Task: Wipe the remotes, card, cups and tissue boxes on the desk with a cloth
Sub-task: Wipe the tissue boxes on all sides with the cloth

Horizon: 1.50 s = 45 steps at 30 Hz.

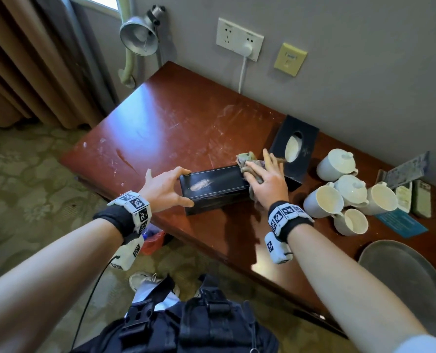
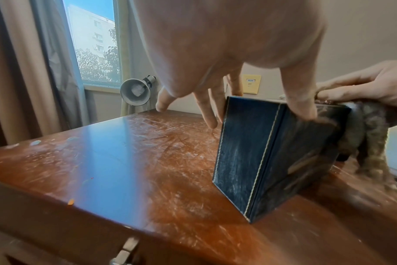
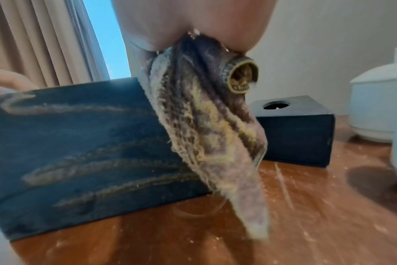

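The long dark rectangular tissue box lies near the front edge of the scratched red-brown wooden surface, long axis left-right between the hands, left hand gripping its left end, right hand pressing a crumpled brownish cloth on its right end, whose hanging tail shows only from the right wrist

Left hand steadies the dark tissue box; right hand presses cloth.

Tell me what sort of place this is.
Probably a hotel room: a red-brown wooden desk holds a cluster of white ceramic lidded cups and two dark tissue boxes, with beige floor-length curtains beside patterned carpet.
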Tool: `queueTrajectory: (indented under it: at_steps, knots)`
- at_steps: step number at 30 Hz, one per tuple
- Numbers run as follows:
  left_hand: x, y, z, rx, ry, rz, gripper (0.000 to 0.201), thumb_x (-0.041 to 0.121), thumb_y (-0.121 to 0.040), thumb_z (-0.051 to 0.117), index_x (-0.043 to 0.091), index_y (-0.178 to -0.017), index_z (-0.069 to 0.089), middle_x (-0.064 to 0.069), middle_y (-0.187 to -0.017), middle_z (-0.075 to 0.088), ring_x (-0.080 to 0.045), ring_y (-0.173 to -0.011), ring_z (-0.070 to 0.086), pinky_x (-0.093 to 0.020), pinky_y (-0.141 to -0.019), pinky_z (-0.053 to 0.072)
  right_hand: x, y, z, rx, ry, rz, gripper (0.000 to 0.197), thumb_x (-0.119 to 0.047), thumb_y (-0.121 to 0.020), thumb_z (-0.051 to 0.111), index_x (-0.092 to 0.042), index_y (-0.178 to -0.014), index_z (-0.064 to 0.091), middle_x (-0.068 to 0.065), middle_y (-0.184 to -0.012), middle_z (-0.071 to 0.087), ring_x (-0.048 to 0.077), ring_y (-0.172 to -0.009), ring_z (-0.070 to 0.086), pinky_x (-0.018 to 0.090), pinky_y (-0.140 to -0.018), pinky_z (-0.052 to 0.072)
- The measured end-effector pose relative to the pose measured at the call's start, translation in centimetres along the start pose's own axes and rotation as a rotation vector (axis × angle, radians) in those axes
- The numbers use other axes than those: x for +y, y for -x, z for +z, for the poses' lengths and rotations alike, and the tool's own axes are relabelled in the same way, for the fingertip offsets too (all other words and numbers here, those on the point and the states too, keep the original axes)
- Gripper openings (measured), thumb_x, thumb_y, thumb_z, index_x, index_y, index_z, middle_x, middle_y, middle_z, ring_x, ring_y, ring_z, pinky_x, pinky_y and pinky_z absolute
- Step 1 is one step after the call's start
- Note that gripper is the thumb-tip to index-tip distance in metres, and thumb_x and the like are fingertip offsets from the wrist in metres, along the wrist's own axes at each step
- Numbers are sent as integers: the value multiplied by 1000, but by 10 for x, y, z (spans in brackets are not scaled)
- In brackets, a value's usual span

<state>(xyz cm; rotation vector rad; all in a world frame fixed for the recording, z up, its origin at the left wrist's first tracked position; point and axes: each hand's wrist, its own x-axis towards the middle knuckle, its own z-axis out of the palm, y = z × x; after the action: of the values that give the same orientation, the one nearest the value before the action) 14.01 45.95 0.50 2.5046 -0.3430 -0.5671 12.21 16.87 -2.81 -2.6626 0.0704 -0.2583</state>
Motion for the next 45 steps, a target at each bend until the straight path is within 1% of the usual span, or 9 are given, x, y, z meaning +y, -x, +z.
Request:
queueTrajectory:
  at_steps: [4, 12, 15, 20, 24, 31, 39, 42, 45]
  knots:
    - [5, -1, 0, 1, 13, -16, 77, 43, -74, 83, 28, -139, 44, 0, -133, 61, -27, -125, 55, -56, -119, -3, -10, -3, 11, -37, 177, 35, 51, -45, -96, 43, -39, -147, 40, 8, -161, 23, 32, -147, 20, 50, -121, 8]
    - [-3, -1, 5, 38, 61, -30, 78, 46, -69, 85, 32, -135, 46, 1, -127, 65, -26, -118, 58, -56, -118, 7, -90, 24, 54, -74, 118, -198, 44, -49, -100, 35, -36, -140, 52, 2, -154, 40, 31, -143, 33, 44, -118, 17]
    - [-5, -1, 4, 25, 61, -28, 76, 47, -71, 83, 33, -135, 45, 1, -129, 64, -27, -120, 57, -56, -119, 1, -64, 13, 43, -102, 100, -254, 45, -46, -101, 37, -30, -141, 52, 5, -154, 40, 29, -142, 35, 41, -119, 20]
    - [-3, 3, 7, 40, 98, -27, 73, 43, -76, 81, 34, -138, 44, 0, -134, 61, -28, -126, 54, -55, -119, -6, 9, -12, 4, -47, 104, 11, 41, -37, -105, 38, -26, -143, 49, 9, -157, 33, 31, -146, 27, 39, -121, 13]
    - [-3, 3, 8, 42, 93, -30, 74, 44, -76, 81, 32, -139, 44, -1, -136, 59, -27, -128, 52, -56, -119, -6, -24, -2, 24, 113, 71, 37, 36, -32, -101, 45, -19, -130, 63, 14, -145, 50, 36, -134, 44, 45, -116, 28]
    - [-5, 2, 7, 41, 43, -27, 77, 49, -74, 80, 32, -140, 44, -5, -138, 54, -25, -132, 46, -57, -119, -5, -65, 22, 41, 1, 45, -246, 40, -45, -97, 45, -28, -127, 65, 3, -141, 56, 26, -108, 65, 33, -92, 50]
    - [-3, 3, 9, 53, 121, -32, 75, 42, -77, 81, 30, -140, 44, -6, -132, 60, -29, -124, 53, -51, -120, -2, -4, -1, 10, 78, 17, 66, 36, -33, -100, 47, -23, -130, 63, 8, -146, 50, 34, -139, 39, 42, -118, 22]
    - [-3, 4, 10, 59, 132, -31, 75, 42, -76, 81, 28, -140, 44, -3, -115, 64, -29, -119, 57, -52, -121, -2, -60, 19, 39, 29, -22, -116, 37, -40, -98, 47, -26, -126, 66, 4, -144, 53, 31, -136, 44, 39, -116, 24]
    - [-5, 6, 12, 80, 145, -37, 78, 45, -73, 82, 21, -135, 41, -2, -129, 62, -25, -124, 55, -52, -121, -3, -100, 40, 54, -33, -71, -273, 38, -45, -96, 48, -30, -123, 68, 1, -143, 54, 27, -118, 59, 38, -101, 43]
